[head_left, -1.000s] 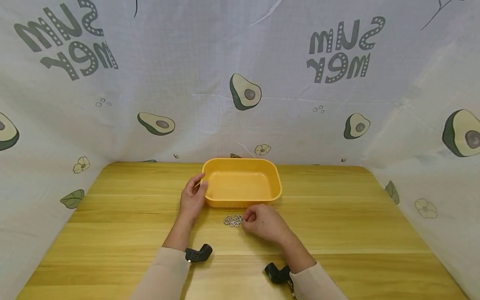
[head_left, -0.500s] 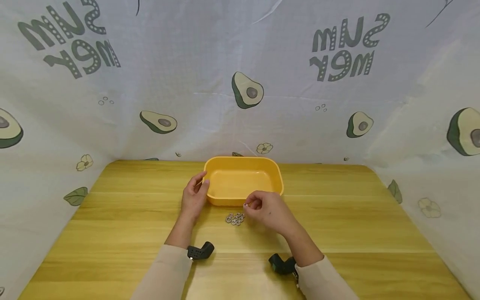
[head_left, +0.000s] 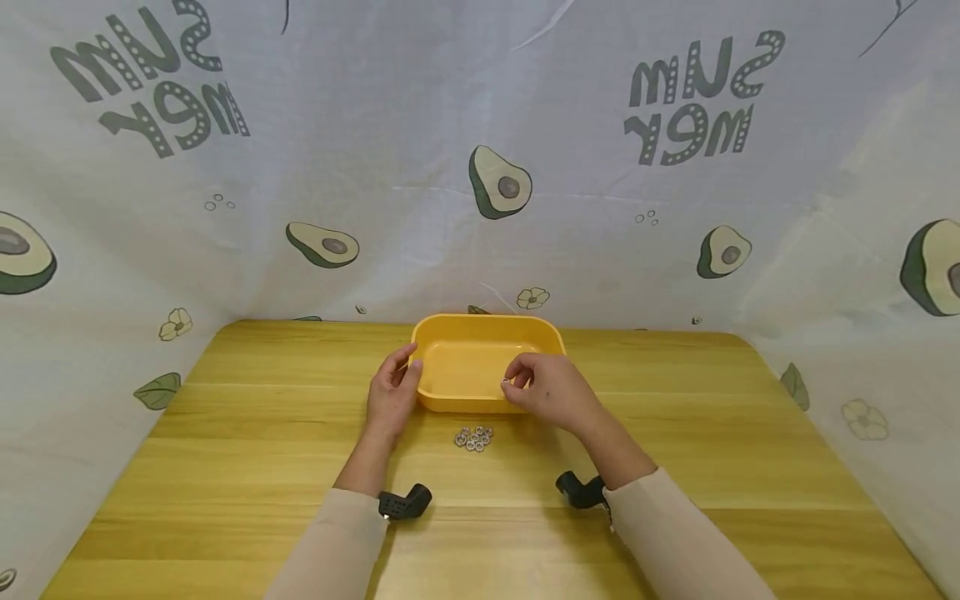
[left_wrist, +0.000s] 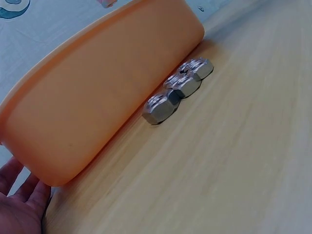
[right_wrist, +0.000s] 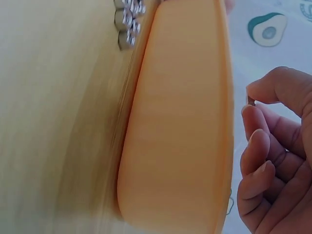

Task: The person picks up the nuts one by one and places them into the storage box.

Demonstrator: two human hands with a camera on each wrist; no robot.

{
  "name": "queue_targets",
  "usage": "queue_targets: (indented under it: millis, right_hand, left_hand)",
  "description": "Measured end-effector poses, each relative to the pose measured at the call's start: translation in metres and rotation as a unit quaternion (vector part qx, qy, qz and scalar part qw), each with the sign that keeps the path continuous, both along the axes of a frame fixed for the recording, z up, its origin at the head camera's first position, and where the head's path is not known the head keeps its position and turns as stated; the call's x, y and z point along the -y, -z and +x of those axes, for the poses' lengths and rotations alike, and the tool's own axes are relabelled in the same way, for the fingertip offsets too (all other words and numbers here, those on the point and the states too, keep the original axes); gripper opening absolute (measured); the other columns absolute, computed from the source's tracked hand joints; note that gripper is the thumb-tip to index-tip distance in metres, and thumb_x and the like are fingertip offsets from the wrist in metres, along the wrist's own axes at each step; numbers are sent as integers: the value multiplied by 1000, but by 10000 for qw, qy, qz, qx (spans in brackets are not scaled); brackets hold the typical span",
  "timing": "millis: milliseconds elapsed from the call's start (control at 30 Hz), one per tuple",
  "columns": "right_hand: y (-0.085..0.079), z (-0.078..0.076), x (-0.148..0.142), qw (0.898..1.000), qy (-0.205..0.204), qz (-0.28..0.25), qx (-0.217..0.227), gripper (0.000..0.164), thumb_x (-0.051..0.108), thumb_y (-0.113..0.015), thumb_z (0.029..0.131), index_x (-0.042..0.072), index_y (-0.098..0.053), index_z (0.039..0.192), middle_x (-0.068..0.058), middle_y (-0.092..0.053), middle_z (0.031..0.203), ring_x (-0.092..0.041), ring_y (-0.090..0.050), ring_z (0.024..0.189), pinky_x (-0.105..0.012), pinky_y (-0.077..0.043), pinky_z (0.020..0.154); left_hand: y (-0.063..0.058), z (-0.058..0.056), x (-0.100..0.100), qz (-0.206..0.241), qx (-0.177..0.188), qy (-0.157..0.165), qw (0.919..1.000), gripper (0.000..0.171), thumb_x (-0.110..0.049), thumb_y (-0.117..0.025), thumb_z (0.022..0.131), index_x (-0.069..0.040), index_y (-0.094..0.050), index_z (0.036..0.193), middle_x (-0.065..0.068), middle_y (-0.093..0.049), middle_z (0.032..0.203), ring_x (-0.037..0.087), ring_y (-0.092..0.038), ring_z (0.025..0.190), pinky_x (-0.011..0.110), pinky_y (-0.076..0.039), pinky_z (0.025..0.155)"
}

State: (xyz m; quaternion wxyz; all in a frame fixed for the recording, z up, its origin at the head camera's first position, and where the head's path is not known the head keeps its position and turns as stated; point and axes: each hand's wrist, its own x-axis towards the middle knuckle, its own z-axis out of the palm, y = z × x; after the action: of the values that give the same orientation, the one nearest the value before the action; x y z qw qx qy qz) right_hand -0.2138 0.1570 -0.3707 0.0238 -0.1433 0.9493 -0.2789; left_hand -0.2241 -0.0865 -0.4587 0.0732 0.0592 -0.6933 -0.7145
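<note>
A yellow plastic tray (head_left: 480,405) stands on the wooden table. My left hand (head_left: 392,402) rests its fingers against the tray's left end; in the left wrist view several of its fingers (left_wrist: 31,197) lie close to the outer wall at the corner. My right hand (head_left: 551,392) is above the tray's front right rim, thumb and index finger pinching a small metal nut (right_wrist: 251,101). The remaining fingers of that hand are curled inward. A cluster of several hex nuts (head_left: 475,438) lies on the table just in front of the tray, also seen as shiny nuts (left_wrist: 175,90) in the left wrist view.
The wooden table (head_left: 712,450) reaches back to a white printed cloth (head_left: 405,167) hanging behind and at both sides. Black wrist cameras (head_left: 405,503) sit on both forearms.
My right hand has lifted away from the nut cluster with a nut and moved up and forward over the tray's rim. The left hand keeps its place at the tray's left end.
</note>
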Motion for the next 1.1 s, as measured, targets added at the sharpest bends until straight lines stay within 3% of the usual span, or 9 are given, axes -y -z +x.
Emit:
queue_targets:
  millis: [467, 833, 1100]
  right_hand:
    - [9, -42, -1, 9994, -185, 197, 231, 15, 27, -73, 91, 12, -72, 95, -2, -65, 81, -15, -55, 66, -27, -46, 61]
    - [19, -75, 14, 9969, -322, 540, 472, 14, 27, -74, 90, 13, -72, 90, 0, -64, 78, -15, -55, 65, -26, -44, 63]
    - [25, -89, 24, 9937, -136, 545, 967, 12, 23, -73, 90, 11, -71, 91, -2, -62, 77, -16, -54, 64, -25, -43, 58]
  left_hand:
    - [1, 0, 0, 16, 1, -45, 10000, 42, -23, -59, 104, -10, -58, 144, 14, -48, 156, 33, -44, 146, 49, -39, 120]
    - [-1, 0, 1, 46, -33, -77, 10000, 41, -19, -60, 103, -10, -59, 143, 13, -51, 154, 33, -46, 144, 49, -42, 118]
    - [0, -2, 1, -6, -51, -85, 10000, 40, -21, -61, 103, -10, -60, 142, 12, -51, 154, 33, -46, 145, 49, -41, 119]
